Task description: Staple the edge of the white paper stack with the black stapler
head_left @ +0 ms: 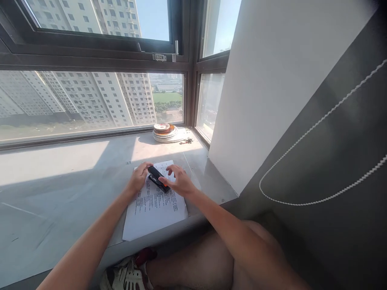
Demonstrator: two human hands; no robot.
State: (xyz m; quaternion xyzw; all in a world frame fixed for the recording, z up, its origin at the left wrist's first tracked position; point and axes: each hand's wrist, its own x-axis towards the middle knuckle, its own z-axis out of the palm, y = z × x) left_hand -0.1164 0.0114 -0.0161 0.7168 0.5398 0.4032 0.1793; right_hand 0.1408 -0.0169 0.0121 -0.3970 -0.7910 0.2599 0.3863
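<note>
A black stapler (155,174) with a small red-orange patch near its right end lies slantwise on a stack of printed paper sheets (148,221). Its upper arm stands apart from the base at the far left end. Bent fingers of my left hand (139,178) meet that far end, the palm resting at the paper's left edge. From the right, my right hand (180,183) reaches over the sheets. Its thumb lies against the stapler's near end, while the other fingers curve in the air, apart from the thumb.
A stack of plates (165,135) stands in the sill's far corner, with a small dark bunch, perhaps keys (186,141), beside it. Windows border the sill (60,193); a white wall (256,80) rises at right. A beaded cord (290,204) hangs there. My legs are below the edge.
</note>
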